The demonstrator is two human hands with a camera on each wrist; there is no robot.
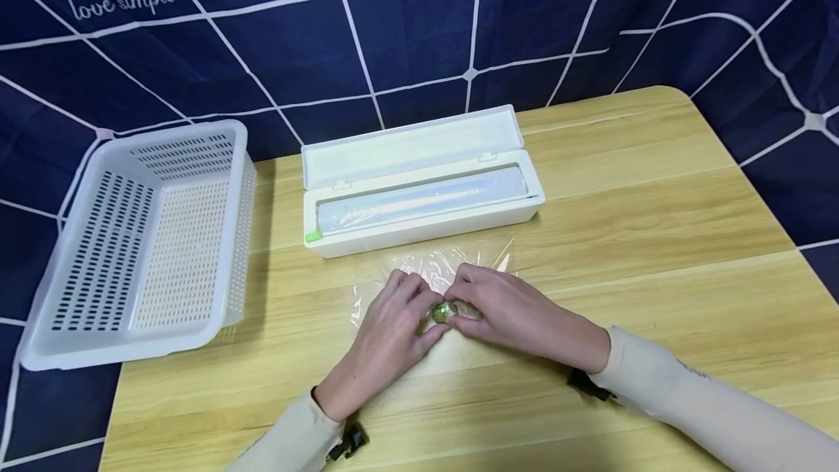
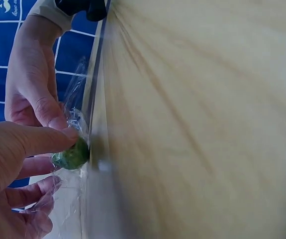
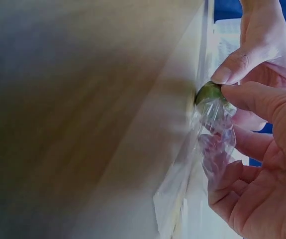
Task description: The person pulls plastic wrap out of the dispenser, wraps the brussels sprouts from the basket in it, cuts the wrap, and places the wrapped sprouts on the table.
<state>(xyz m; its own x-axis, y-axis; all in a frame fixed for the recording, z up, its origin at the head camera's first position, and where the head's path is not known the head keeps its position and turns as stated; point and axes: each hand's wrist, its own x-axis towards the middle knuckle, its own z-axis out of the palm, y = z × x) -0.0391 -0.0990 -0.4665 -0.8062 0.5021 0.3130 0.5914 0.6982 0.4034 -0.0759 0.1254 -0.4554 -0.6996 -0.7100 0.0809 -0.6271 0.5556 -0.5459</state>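
Note:
A small round green fruit (image 1: 441, 311), partly covered by clear cling film (image 1: 429, 261), sits between the two hands near the middle of the table. My left hand (image 1: 393, 319) pinches the fruit with its thumb and fingers from the left. From the right, my right hand (image 1: 507, 304) pinches it through the gathered film. In the right wrist view, crumpled film (image 3: 216, 142) hangs between the right fingers and the fruit (image 3: 210, 93). The left wrist view shows both thumbs meeting at the fruit (image 2: 74, 157). The film's outer part spreads flat beyond the hands.
Behind the hands stands a white film dispenser box (image 1: 426, 233), lid raised, with a film roll (image 1: 422, 199) inside and a green slider (image 1: 314, 237) at its left corner. At the left is a white perforated basket (image 1: 237, 166). A dark blue gridded cloth (image 1: 419, 35) hangs behind the wooden table (image 1: 655, 239).

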